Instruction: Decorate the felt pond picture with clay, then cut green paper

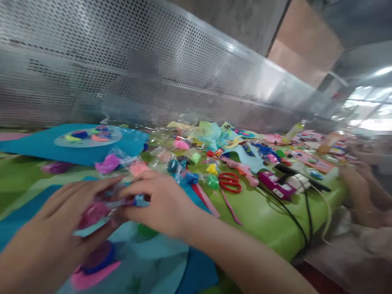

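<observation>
We note first the green table (263, 212), its surface laid with blue paper sheets (45, 149), two clearly in view: one flat at the far left carrying a clear round tray of clay pieces (88, 136), one beneath our hands, presumably as a working mat. Along the far edge lie many small bagged clay lumps, too many and too blurred to count. One pair of red scissors (230, 182) and one purple device (274, 185) with black cables sit right of centre, within reach but clear of the mat. Another person's arm (361, 192) rests at the right edge. Our left hand (65, 216) and right hand (159, 204) meet low and centre, fingers curled partway around one small clear packet of pink clay (96, 214), pinched between both, seemingly to steady it.
</observation>
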`<action>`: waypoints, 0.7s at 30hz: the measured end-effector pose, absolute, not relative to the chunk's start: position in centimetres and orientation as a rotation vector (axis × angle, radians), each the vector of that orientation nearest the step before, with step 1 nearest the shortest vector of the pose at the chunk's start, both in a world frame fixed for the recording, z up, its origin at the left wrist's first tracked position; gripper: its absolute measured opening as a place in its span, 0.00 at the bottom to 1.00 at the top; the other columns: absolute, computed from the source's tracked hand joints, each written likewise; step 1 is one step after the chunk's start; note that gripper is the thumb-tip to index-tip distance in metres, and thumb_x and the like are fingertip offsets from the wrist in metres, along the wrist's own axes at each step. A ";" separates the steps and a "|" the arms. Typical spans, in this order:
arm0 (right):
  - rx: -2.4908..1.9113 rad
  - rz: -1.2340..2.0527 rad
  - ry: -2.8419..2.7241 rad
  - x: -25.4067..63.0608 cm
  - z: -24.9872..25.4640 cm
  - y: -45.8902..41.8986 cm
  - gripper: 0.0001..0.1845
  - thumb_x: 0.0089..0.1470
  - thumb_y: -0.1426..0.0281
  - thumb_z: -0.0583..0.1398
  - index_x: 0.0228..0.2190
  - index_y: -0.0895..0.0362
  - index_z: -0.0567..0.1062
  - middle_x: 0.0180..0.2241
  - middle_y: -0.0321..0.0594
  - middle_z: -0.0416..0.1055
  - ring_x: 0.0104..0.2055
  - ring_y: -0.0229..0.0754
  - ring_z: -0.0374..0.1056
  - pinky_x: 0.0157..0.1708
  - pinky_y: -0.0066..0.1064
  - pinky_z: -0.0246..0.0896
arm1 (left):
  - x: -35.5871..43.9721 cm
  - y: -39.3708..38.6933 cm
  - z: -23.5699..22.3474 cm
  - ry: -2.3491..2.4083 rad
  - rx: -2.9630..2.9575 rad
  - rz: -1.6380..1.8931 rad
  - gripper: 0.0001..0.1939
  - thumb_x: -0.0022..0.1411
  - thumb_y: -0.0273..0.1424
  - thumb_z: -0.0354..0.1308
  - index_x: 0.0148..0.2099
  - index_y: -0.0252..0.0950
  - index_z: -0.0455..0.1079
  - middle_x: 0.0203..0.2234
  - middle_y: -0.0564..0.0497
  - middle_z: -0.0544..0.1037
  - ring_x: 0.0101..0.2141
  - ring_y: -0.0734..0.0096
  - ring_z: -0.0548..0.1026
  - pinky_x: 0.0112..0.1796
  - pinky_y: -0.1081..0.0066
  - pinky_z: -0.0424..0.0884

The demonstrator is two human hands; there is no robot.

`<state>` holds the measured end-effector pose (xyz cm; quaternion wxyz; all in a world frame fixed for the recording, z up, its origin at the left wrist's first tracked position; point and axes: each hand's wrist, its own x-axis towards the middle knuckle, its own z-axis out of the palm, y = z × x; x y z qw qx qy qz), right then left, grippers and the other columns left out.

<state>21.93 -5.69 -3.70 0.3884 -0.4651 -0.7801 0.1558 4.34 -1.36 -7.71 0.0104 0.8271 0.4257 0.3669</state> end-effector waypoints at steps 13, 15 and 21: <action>-1.143 0.667 -1.825 21.1 -3.7 -6.0 0.07 0.39 0.78 0.63 0.21 0.55 0.72 0.21 0.29 0.62 0.22 0.31 0.55 0.20 0.23 0.51 | 4.9 -3.1 -5.3 1.014 2.887 1.173 0.15 0.60 0.34 0.48 0.49 0.40 0.59 0.37 0.48 0.71 0.39 0.66 0.70 0.36 0.69 0.73; -1.124 0.714 -1.788 20.9 -4.0 -5.9 0.06 0.41 0.77 0.62 0.21 0.56 0.72 0.20 0.28 0.61 0.21 0.31 0.54 0.19 0.23 0.49 | 4.9 -3.2 -5.2 1.012 2.899 1.170 0.14 0.60 0.34 0.46 0.49 0.40 0.59 0.37 0.48 0.71 0.39 0.66 0.69 0.36 0.69 0.73; -1.095 0.780 -1.687 20.5 -4.8 -5.8 0.06 0.41 0.78 0.62 0.21 0.56 0.72 0.18 0.27 0.59 0.20 0.30 0.53 0.18 0.22 0.48 | 4.8 -3.2 -5.4 1.014 2.970 1.217 0.16 0.62 0.32 0.44 0.53 0.42 0.57 0.38 0.50 0.70 0.39 0.68 0.69 0.37 0.73 0.71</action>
